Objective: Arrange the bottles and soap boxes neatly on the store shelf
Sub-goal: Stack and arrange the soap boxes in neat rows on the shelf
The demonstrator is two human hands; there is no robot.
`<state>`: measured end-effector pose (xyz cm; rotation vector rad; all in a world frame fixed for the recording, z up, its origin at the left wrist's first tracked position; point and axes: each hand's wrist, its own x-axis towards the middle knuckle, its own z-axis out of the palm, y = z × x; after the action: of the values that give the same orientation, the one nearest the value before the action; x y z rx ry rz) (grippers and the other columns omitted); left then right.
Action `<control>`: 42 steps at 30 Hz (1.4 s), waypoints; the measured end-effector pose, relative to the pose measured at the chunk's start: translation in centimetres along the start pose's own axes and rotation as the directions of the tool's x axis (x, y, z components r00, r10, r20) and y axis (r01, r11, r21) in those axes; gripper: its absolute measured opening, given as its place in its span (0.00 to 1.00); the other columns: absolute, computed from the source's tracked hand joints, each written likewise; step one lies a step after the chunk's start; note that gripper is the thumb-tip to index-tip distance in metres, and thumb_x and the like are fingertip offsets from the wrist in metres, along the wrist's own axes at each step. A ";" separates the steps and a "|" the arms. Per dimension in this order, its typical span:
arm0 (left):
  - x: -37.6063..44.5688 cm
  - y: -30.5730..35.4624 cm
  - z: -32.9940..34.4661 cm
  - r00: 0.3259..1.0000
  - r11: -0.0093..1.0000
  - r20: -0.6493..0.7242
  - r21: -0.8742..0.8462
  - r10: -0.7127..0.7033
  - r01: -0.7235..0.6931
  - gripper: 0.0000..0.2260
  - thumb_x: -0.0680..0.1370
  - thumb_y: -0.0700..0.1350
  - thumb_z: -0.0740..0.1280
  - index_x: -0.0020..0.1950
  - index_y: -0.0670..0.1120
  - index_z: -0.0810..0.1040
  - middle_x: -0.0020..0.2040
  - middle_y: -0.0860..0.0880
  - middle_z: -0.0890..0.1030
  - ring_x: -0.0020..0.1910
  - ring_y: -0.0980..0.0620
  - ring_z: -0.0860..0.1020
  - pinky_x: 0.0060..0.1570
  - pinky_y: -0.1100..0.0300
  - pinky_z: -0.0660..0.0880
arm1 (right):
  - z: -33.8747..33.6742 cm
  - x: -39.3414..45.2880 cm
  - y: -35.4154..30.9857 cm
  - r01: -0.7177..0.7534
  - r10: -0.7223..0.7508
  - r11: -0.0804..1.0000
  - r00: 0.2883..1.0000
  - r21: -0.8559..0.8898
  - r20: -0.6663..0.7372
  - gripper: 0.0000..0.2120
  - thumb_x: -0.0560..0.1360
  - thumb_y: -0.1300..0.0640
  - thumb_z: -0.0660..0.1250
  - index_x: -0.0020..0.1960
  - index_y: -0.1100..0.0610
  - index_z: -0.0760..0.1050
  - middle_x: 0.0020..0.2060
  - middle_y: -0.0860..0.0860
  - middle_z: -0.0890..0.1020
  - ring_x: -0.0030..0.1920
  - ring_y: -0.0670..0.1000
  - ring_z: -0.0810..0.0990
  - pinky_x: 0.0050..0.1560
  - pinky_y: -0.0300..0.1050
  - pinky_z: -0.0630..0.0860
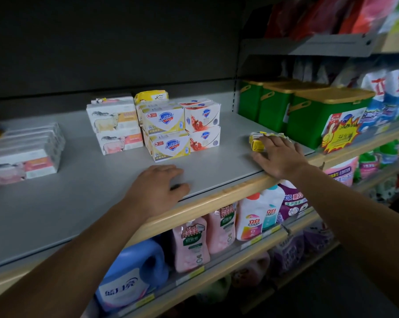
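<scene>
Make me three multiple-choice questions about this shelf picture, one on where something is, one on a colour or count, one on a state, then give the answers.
1. Where does the yellow soap pack lie?
A. on the grey shelf, left of the green tubs
B. on top of the Safeguard boxes
C. on the lower shelf among the bottles

2. What colour are the lids of the green tubs?
A. white
B. gold
C. blue

3. What is the left hand doing?
A. lifting a bottle
B. pinching a soap box
C. resting on the shelf, holding nothing

Answers:
1. A: the pack sits on the shelf board under the right hand, beside the tubs.
2. B: all three lids are golden.
3. C: its palm faces down on the bare board with nothing in it.
</scene>
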<state>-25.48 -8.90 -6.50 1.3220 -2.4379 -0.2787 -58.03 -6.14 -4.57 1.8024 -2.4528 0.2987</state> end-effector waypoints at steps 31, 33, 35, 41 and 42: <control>-12.2 -16.0 -9.1 0.939 0.940 -0.237 0.174 -0.249 0.293 0.29 0.73 0.64 0.56 0.66 0.49 0.78 0.64 0.49 0.79 0.64 0.47 0.75 0.63 0.57 0.70 | -1.4 7.6 -36.7 0.511 -0.493 0.859 0.808 -0.031 -0.324 0.34 0.72 0.43 0.70 0.72 0.52 0.64 0.68 0.54 0.70 0.69 0.59 0.66 0.69 0.55 0.64; -12.3 -16.3 -9.0 0.938 0.943 -0.255 0.173 -0.235 0.283 0.27 0.74 0.64 0.57 0.63 0.50 0.80 0.61 0.49 0.81 0.62 0.46 0.76 0.61 0.56 0.72 | -1.0 8.5 -36.9 0.467 -0.471 0.880 0.836 -0.085 -0.283 0.35 0.71 0.44 0.71 0.73 0.53 0.63 0.68 0.55 0.70 0.69 0.60 0.66 0.71 0.56 0.61; -12.4 -16.4 -8.8 0.935 0.945 -0.276 0.173 -0.223 0.276 0.25 0.74 0.63 0.57 0.60 0.49 0.81 0.58 0.49 0.82 0.60 0.45 0.77 0.59 0.55 0.73 | -0.5 8.7 -37.0 0.450 -0.462 0.886 0.831 -0.113 -0.310 0.34 0.71 0.46 0.72 0.71 0.54 0.64 0.66 0.56 0.71 0.67 0.61 0.67 0.71 0.56 0.61; -12.2 -16.5 -8.7 0.925 0.934 -0.273 0.166 -0.264 0.315 0.26 0.72 0.64 0.54 0.55 0.48 0.81 0.57 0.49 0.82 0.60 0.46 0.75 0.58 0.55 0.73 | -1.3 7.1 -36.6 0.546 -0.494 0.836 0.715 -0.046 -0.494 0.25 0.71 0.48 0.74 0.65 0.53 0.73 0.56 0.56 0.74 0.58 0.60 0.73 0.70 0.54 0.61; -12.3 -16.5 -8.8 0.925 0.937 -0.264 0.149 -0.271 0.317 0.27 0.72 0.64 0.55 0.57 0.48 0.81 0.58 0.49 0.81 0.60 0.46 0.75 0.58 0.56 0.73 | -1.6 6.2 -36.5 0.593 -0.502 0.805 0.696 0.017 -0.514 0.25 0.71 0.48 0.74 0.65 0.52 0.74 0.55 0.55 0.74 0.57 0.60 0.73 0.68 0.53 0.63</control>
<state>-3.18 -7.64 -6.53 1.7018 -2.1014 0.0430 -25.24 -22.09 2.03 2.1031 -1.4951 0.8247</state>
